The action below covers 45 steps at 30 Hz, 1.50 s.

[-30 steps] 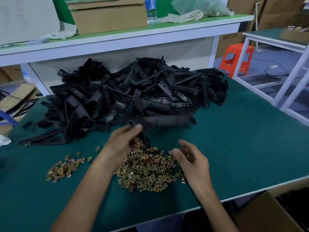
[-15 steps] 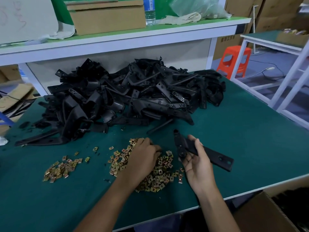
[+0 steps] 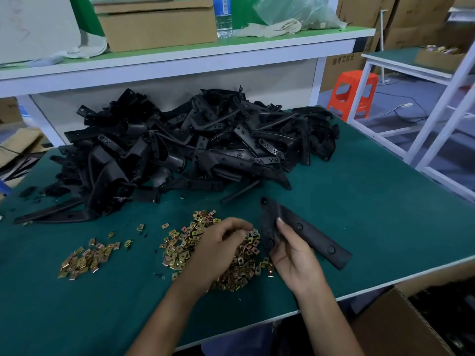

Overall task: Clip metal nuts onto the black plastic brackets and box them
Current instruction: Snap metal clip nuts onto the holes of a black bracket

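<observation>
Picking out one nut for the bracket seemed to be the step in hand. To do it well, I'd have lifted a single clip from the rim of the loose nuts rather than digging in. Then I'd turn its open side to the bracket's edge and push it over a hole until it seated, bracing the plastic close by.

The left hand hovered palm-down over the nuts, fingers curled with their tips drawn together. I couldn't tell whether a nut was caught between them. The right hand gripped the bracket near its wide end, thumb on top, holding it tilted just above the counter beside the nuts. The heap of brackets lay behind, and a cardboard box stood below the counter's near edge.
</observation>
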{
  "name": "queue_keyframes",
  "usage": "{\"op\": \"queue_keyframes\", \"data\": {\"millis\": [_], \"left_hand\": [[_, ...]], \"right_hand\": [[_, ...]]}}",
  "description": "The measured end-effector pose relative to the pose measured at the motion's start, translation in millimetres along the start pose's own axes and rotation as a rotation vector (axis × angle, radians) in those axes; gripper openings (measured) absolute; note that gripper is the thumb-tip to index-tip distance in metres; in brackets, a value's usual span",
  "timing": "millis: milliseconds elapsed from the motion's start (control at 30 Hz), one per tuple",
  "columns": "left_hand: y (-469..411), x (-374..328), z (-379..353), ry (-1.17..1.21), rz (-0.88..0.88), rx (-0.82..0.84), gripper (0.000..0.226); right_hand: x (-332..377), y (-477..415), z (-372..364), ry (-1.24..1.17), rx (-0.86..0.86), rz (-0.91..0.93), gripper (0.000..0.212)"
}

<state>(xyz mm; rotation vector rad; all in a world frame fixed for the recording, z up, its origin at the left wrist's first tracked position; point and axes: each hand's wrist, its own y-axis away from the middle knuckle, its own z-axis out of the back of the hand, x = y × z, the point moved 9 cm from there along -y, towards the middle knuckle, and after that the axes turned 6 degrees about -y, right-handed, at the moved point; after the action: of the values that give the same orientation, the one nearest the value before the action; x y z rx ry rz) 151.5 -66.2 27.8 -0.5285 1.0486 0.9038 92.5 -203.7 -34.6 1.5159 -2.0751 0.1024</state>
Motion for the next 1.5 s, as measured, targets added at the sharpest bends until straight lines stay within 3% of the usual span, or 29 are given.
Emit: {"op": "queue_keyframes", "data": {"millis": [200, 433, 567, 667, 800, 933, 1167, 1267, 1400, 1500], "left_hand": [[13, -3, -20, 0.387, 0.095, -0.033, 0.015], [11, -4, -22, 0.388, 0.106, -0.058, 0.015], [12, -3, -22, 0.383, 0.104, -0.061, 0.015], [11, -5, -22, 0.391, 0.101, -0.073, 0.015], [11, 0, -21, 0.429, 0.137, -0.084, 0.016], [9, 5, -18, 0.463, 0.158, -0.059, 0.023], [3, 7, -20, 0.43, 0.117, 0.016, 0.026], [-10, 9, -11, 0.151, 0.059, 0.079, 0.02], [-36, 12, 47, -0.625, -0.077, -0.231, 0.021], [-42, 38, 70, -0.876, 0.045, -0.271, 0.023]], "right_hand": [[-3, 4, -6, 0.002, 0.081, -0.049, 0.026], [-5, 4, -4, 0.036, 0.075, -0.07, 0.028], [-4, 1, -2, 0.003, 0.062, -0.062, 0.04], [-6, 1, -2, 0.015, 0.074, -0.069, 0.033], [-7, 0, 0, 0.049, 0.072, -0.063, 0.04], [-7, -1, -1, 0.093, 0.094, -0.04, 0.029], [-19, -7, 5, 0.141, 0.112, -0.09, 0.047], [-17, -9, 7, 0.119, 0.081, -0.079, 0.047], [-10, -11, 12, 0.03, 0.003, -0.061, 0.047], [-8, -8, 7, 0.022, 0.015, -0.079, 0.04]]}}
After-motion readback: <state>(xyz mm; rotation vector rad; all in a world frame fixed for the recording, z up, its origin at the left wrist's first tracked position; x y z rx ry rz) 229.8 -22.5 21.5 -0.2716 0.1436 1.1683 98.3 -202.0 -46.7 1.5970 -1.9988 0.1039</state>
